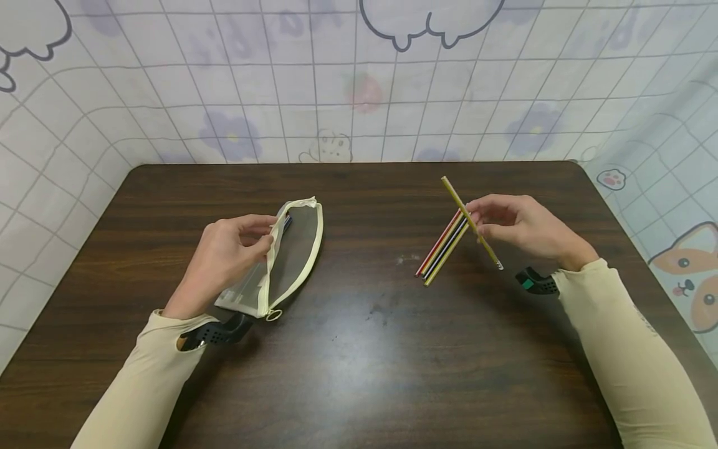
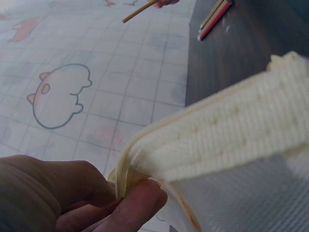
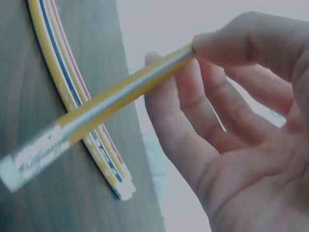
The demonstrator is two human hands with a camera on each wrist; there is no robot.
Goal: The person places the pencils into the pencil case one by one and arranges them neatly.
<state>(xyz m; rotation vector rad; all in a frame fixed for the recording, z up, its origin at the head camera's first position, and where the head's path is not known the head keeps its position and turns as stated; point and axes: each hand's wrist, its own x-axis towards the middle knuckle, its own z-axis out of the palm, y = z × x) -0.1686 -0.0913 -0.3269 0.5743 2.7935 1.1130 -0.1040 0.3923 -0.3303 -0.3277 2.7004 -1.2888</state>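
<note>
My left hand (image 1: 230, 252) pinches the cream zippered edge of a see-through mesh pencil case (image 1: 291, 249), its mouth spread apart. Close up in the left wrist view, thumb and fingers grip the zipper tape (image 2: 217, 125). A dark pencil end (image 1: 288, 222) shows inside the case. Over on the right, my right hand (image 1: 524, 227) holds a yellow pencil (image 1: 487, 246) between thumb and fingertips, its white eraser end toward me. Beneath that pencil, several more pencils (image 1: 443, 249) in red, dark blue and yellow lie side by side on the table; the right wrist view shows the held pencil (image 3: 125, 94) crossing over them.
The dark wood table (image 1: 359, 374) ends at a wall hung with white gridded cloth (image 1: 331, 93). A ring zipper pull (image 1: 273, 315) hangs at the case's near corner. Black wrist bands (image 1: 219, 332) sit on both forearms.
</note>
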